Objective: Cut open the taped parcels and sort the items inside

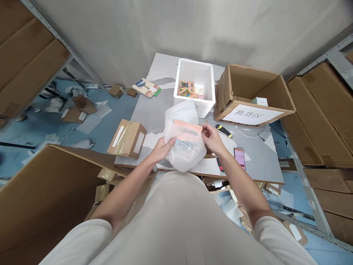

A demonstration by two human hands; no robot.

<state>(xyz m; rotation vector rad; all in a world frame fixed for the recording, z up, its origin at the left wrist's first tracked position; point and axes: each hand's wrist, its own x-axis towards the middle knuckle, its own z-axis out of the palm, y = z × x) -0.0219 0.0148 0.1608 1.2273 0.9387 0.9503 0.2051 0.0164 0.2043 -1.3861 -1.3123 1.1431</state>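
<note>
Above the table's front edge I hold a white, translucent foam sleeve [182,156] with a flat orange-topped packet [188,126] partly inside it. The packet's printed face shows dimly through the foam. My left hand [163,149] grips the sleeve's left side, thumb in front. On the other side, my right hand [211,138] pinches the packet's upper right corner at the sleeve's edge. Behind the sleeve stands a white foam box [205,108] holding several similar orange-edged packets [187,89].
An open cardboard box [255,82] with a handwritten label stands at the back right. A yellow-black box cutter [224,130] and a phone [239,158] lie on the right. A taped carton [125,140] and books [146,87] are leftward. A large open carton [55,191] stands lower left.
</note>
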